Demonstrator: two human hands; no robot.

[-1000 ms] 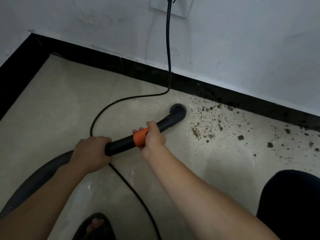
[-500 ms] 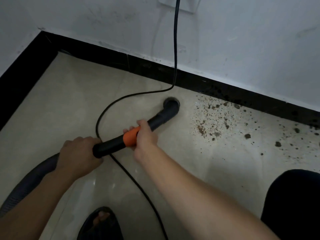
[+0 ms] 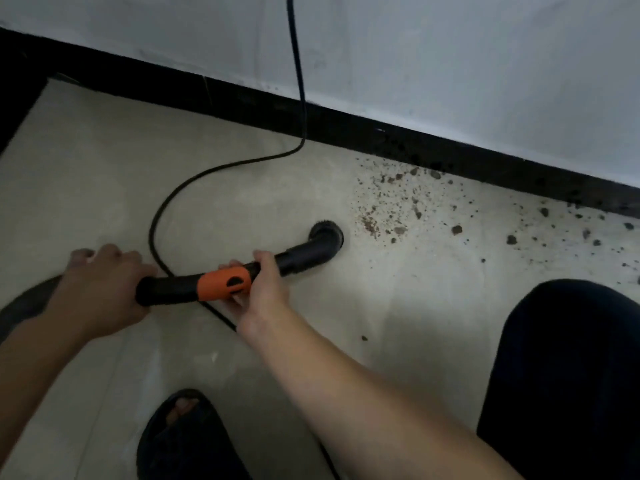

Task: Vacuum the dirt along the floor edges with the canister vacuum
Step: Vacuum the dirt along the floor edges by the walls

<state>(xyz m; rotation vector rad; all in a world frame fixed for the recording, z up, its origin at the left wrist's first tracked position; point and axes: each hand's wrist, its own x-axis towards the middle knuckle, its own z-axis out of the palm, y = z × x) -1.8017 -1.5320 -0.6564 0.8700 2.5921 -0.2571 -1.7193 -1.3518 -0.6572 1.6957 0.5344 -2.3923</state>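
Nearest the camera, a foot in a black slipper (image 3: 187, 434) stands on the pale tiled floor (image 3: 86, 188), and a knee in dark cloth (image 3: 568, 375) fills the lower right corner. Both bare forearms reach forward from here.

The left hand (image 3: 100, 285) grips the rear end of the black vacuum wand (image 3: 166, 289), its fingers (image 3: 114, 252) curled over the top. Behind that hand the grey ribbed hose (image 3: 24, 306) runs off the left edge. The right hand (image 3: 263, 289) holds the wand further along, just ahead of the orange collar (image 3: 225, 282), with the thumb on top and the other fingers wrapped underneath (their tips show below the collar). The wand lies low and nearly level, pointing right and away.

At its far end the wand bends down into a round nozzle (image 3: 325, 233) set against the floor. The nozzle sits just left of the dirt (image 3: 391, 209), brown crumbs and specks scattered over the tile. The dirt spreads rightward and back to the foot of the black skirting (image 3: 242, 98). The nozzle itself is well apart from the skirting.

A black power cord (image 3: 194, 181) hangs down the white wall (image 3: 450, 64), crosses the skirting, loops left over the floor and passes under the wand between the two hands.
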